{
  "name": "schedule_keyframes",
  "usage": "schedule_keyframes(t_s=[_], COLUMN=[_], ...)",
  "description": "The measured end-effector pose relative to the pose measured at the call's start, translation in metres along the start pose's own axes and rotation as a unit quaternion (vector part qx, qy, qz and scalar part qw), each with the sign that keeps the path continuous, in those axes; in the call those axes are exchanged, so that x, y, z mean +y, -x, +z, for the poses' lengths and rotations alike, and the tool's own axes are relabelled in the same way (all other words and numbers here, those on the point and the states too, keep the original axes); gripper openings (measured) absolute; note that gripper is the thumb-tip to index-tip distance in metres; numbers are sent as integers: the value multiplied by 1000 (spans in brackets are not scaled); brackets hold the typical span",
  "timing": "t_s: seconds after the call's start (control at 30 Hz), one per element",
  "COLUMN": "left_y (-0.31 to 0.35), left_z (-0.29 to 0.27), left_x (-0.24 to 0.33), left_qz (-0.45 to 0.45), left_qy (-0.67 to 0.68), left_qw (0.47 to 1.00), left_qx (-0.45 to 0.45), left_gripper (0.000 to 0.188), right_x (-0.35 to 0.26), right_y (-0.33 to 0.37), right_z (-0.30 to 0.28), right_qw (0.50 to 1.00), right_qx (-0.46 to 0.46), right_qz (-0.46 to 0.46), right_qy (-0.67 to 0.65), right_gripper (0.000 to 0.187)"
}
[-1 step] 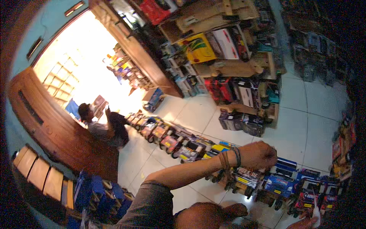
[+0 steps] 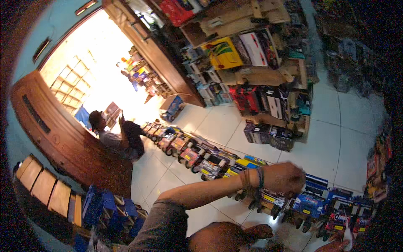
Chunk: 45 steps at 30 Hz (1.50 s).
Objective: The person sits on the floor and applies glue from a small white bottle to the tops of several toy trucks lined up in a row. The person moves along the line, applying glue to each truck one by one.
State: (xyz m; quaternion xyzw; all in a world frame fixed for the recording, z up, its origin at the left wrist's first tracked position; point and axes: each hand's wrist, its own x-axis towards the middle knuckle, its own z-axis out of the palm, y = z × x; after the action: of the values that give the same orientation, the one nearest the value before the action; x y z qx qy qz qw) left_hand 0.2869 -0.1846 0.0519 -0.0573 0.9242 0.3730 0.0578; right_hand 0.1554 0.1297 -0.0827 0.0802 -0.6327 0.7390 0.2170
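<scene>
My left arm reaches across the row of toy trucks [image 2: 212,161]. My left hand [image 2: 283,178] is closed in a fist, wearing bands at the wrist, in front of a blue toy truck [image 2: 308,203]. Whatever its curled fingers hold, if anything, is hidden. At the lower right edge, my right hand [image 2: 336,245] is partly in view, closed round a slender white thing with a thin tip [image 2: 347,235]. That thing stands upright before a dark toy truck with red and yellow patches [image 2: 337,218].
Wooden shelving [image 2: 260,77] with boxy toy vehicles stands beyond the row. Another person [image 2: 115,134] sits by the brown wooden door [image 2: 63,134] and bright doorway. Blue and wooden pieces [image 2: 111,210] are stacked at lower left. My bent knee [image 2: 214,237] is near the tiled floor [image 2: 222,212].
The whole view has shifted slightly. My left hand sits a little lower against the trucks, still closed. My right hand keeps the white thing.
</scene>
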Motion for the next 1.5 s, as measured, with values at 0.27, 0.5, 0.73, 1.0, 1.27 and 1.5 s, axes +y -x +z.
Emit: schedule_keyframes(t_s=[0.27,0.5,0.73,1.0,1.27,1.5], left_y=[48,56,56,33,4,-27], left_z=[69,81,59,24,-10,-33], left_x=[68,83,70,28,-40,-98], left_qz=[181,148,111,139,126,192], left_qy=[207,179,156,117,-54,-158], left_qw=[961,972,980,983,987,965], left_qx=[-12,-45,-57,-38,90,85], left_gripper=[17,38,30,21,19,30], right_x=[-46,-60,-74,-47,-7,-50], right_y=[19,33,35,32,51,106], right_z=[65,86,80,55,36,85], right_qw=[975,962,987,987,963,963], right_qx=[-112,-94,-92,-147,-238,-126], right_qz=[78,212,130,26,51,174], right_qy=[-176,-143,-36,59,118,165], right_gripper=[27,53,57,39,46,38])
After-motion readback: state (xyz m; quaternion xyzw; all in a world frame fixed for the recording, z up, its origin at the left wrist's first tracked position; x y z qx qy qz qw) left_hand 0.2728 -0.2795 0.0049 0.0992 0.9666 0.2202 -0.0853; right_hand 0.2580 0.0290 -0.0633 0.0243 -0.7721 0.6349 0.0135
